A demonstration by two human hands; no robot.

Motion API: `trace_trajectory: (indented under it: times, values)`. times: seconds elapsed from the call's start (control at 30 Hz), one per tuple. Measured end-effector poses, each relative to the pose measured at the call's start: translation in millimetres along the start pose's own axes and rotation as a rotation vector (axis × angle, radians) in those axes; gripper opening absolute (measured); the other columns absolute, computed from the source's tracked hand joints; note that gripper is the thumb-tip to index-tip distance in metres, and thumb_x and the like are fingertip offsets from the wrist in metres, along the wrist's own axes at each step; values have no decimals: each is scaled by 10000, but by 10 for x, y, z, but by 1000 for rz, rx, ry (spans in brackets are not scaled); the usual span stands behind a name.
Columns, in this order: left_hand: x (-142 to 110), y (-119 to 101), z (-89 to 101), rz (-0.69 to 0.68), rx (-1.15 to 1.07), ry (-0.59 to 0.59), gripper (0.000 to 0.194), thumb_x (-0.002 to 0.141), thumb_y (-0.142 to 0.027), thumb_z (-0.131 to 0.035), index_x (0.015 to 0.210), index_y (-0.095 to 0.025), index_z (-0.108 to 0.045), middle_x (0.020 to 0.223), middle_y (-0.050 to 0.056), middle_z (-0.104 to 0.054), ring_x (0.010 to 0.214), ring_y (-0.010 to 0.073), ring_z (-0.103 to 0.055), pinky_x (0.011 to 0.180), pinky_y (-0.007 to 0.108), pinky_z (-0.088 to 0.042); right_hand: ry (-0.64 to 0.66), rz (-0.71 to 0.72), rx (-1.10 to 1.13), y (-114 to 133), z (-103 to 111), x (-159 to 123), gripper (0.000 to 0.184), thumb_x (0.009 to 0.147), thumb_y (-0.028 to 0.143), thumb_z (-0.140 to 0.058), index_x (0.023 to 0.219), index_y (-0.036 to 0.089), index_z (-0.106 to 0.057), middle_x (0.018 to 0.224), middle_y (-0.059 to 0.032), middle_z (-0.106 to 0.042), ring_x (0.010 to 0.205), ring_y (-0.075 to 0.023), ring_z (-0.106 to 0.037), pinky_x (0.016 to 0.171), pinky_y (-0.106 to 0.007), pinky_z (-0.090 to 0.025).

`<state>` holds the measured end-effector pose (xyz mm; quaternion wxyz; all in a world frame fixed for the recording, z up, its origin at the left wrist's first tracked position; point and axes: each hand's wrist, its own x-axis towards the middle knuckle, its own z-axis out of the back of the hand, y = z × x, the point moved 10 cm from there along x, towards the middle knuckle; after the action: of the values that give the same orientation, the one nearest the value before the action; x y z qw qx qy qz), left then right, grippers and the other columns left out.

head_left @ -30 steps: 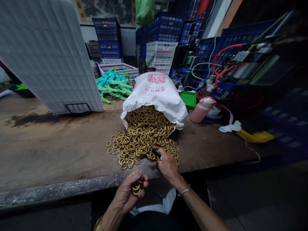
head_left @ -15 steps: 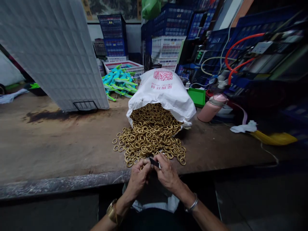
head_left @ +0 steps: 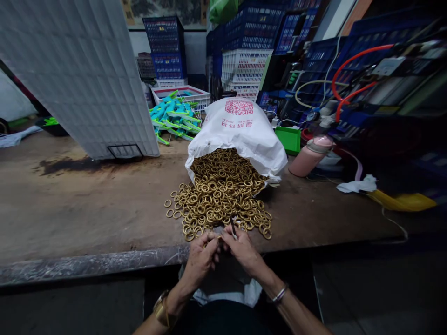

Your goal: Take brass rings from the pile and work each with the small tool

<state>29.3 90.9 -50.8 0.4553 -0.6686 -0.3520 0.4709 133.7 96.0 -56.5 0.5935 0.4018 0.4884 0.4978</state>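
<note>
A white sack (head_left: 240, 135) lies on its side on the workbench (head_left: 87, 209), spilling a heap of gold metal rings (head_left: 218, 197) toward the front edge. My left hand (head_left: 201, 258) is closed on a few gold rings at the bench's near edge. My right hand (head_left: 242, 249) is closed beside it, pinching a small dark thin piece (head_left: 233, 227) that sticks up just in front of the ring heap. The fingertips of both hands meet. A gold watch sits on my left wrist and a silver bangle on my right.
A tall white gridded panel (head_left: 77, 74) leans at the back left. Teal plastic parts (head_left: 174, 121) lie in a pile behind the sack. A green box (head_left: 289, 138), a pink bottle (head_left: 309, 156), a white rag (head_left: 356, 186) and a yellow object (head_left: 401, 201) sit right. Stacked crates line the back.
My left hand rose from below the bench edge with its rings and met my right hand. The right hand drew back from the heap, and the dark piece turned more upright.
</note>
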Motion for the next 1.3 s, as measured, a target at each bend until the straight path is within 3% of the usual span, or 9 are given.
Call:
trace_trajectory:
  times: [0.13, 0.33, 0.5, 0.7, 1.03, 1.3]
  values:
    - [-14, 96, 27, 52, -43, 19, 238, 731, -396, -538, 698, -161, -516, 524, -59, -463, 378, 40, -389, 348, 137, -284, -39, 114, -174, 171, 40, 5, 190, 759, 336, -473, 646, 183, -470, 570, 51, -454, 559, -94, -415, 547, -210, -330]
    - [-39, 106, -13, 66, -194, 50, 250, 728, -404, -550, 690, -168, -477, 527, -68, -456, 371, 27, -367, 344, 129, -258, -20, 128, -263, 200, 36, -24, 242, 828, 333, -360, 653, 190, -447, 566, 36, -456, 541, -102, -422, 541, -212, -330]
    - [-39, 68, -7, 22, -217, 34, 271, 732, -436, -546, 734, -182, -453, 544, -72, -464, 381, 32, -377, 361, 134, -291, -3, 185, -563, 197, -25, -112, 105, 766, 176, -386, 761, 195, -490, 654, 7, -540, 598, -120, -482, 574, -214, -320]
    - [-53, 62, 31, 2, -102, 8, 292, 745, -462, -522, 718, -189, -420, 482, -81, -442, 369, 41, -369, 372, 139, -305, 45, 219, -784, 203, -119, -182, 349, 593, 28, -372, 869, 205, -492, 716, -5, -604, 667, -143, -547, 587, -215, -302]
    - [-69, -58, 18, -106, 6, 13, 298, 768, -450, -496, 668, -183, -411, 498, -71, -417, 376, 41, -353, 357, 139, -280, 96, 154, -834, 149, -102, -138, 316, 640, 43, -371, 892, 188, -495, 723, -21, -609, 672, -142, -553, 590, -216, -298]
    - [-75, 35, 45, -46, -43, 18, 302, 755, -471, -503, 697, -188, -418, 490, -74, -440, 362, 38, -353, 359, 137, -282, 104, 168, -883, 218, -114, -182, 316, 615, 39, -377, 870, 198, -477, 702, -3, -595, 644, -133, -533, 571, -215, -266]
